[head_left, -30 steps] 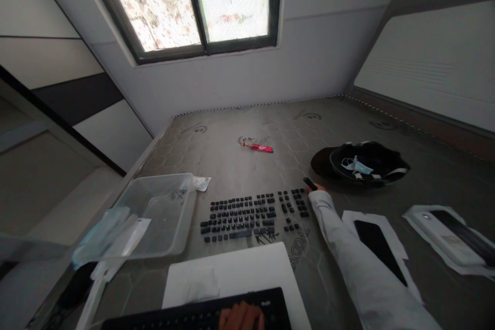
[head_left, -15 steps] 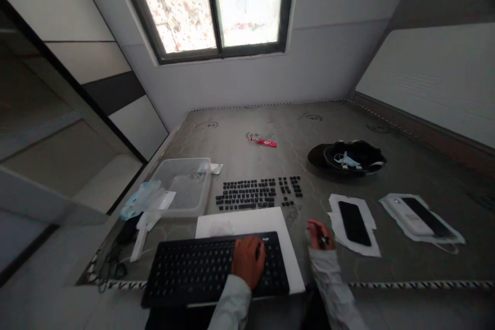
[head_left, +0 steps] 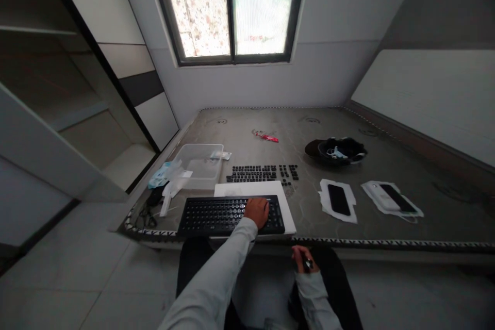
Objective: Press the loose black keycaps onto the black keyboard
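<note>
A black keyboard [head_left: 216,216] lies partly on a white board [head_left: 286,211] at the front edge of the patterned surface. On the keyboard's right part rests my left hand [head_left: 256,211], its fingers bent and closed over the keys; whatever they pinch is hidden. Down in front of the edge, by my right knee, my right hand [head_left: 304,260] is closed around a small dark item [head_left: 308,264] with a shiny part, too small to name. Beyond the board, loose black keycaps [head_left: 253,173] lie in rows like a keyboard layout.
At left stand a clear plastic tub [head_left: 199,180], plastic wrappers [head_left: 162,174] and a black cable [head_left: 145,216]. To the right lie a phone [head_left: 339,199] on white paper, a white box [head_left: 384,196] and a dark cap [head_left: 336,152]. A red packet [head_left: 268,137] lies farther back.
My right hand has moved from above the surface back and down beside my knee, still closed. My left hand stays on the keyboard's right part. The camera view has shifted.
</note>
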`<state>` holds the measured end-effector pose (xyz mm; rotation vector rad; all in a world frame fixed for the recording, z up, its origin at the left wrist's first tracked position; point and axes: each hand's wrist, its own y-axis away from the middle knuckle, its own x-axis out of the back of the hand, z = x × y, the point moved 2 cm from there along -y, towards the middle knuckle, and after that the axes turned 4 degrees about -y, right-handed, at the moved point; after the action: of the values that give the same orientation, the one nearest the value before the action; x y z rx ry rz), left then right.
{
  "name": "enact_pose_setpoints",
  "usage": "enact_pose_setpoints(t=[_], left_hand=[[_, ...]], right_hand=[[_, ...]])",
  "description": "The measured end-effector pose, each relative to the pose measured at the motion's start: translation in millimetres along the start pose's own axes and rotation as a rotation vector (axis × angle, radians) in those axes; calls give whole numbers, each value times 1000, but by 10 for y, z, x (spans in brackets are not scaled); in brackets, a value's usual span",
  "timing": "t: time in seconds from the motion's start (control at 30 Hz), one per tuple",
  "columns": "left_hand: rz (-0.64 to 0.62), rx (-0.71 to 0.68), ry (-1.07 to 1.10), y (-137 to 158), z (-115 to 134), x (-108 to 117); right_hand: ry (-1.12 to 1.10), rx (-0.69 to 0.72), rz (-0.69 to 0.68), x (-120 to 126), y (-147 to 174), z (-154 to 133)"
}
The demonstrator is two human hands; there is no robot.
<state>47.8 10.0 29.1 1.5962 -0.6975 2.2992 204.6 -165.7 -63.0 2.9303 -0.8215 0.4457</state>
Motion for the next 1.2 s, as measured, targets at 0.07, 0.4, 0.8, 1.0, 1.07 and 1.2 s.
enact_pose_setpoints(t=[0.07,0.4,0.8,1.0,1.07,1.2], left_hand=[[2,-23,-6,4,16,-13],[64,7,66,61,11,-143],[125,-101,226,65,-109,-293],[143,-80,254,39,-125,-333],[134,-86,262,30,-132,-344],[123,-80,271,45,-136,-340]], right_hand=[[12,19,-2,22,38,-59],[-6,77,52,115,255,-398],[-174,164,292,533,365,-827],[-206,170,216,470,285,-887],[-244,154,170,414,222,-877],[-433,126,106,247,15,-829]])
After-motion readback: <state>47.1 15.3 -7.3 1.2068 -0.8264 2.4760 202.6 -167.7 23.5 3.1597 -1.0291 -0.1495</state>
